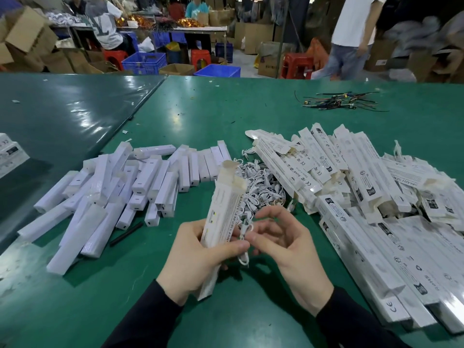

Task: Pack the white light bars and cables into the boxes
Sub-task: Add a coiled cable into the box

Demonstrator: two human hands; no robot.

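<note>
My left hand [193, 257] grips a long white printed box [223, 212], held upright with its top flaps open. A small coiled white cable [244, 237] hangs beside the box's lower half, pinched between my left thumb and the fingertips of my right hand [288, 252]. Just beyond my hands lies a tangled heap of white cables [263, 187]. To the left, a pile of plain white light bars [113, 194] covers the green table [226, 114]. A big pile of printed white boxes [371, 197] spreads over the right side.
A bundle of dark and coloured wires [344, 101] lies at the far right of the table. A black rod [126, 234] rests by the light bars. More white boxes [10, 154] sit at the left edge. Beyond the table are people, cartons, blue crates and red stools.
</note>
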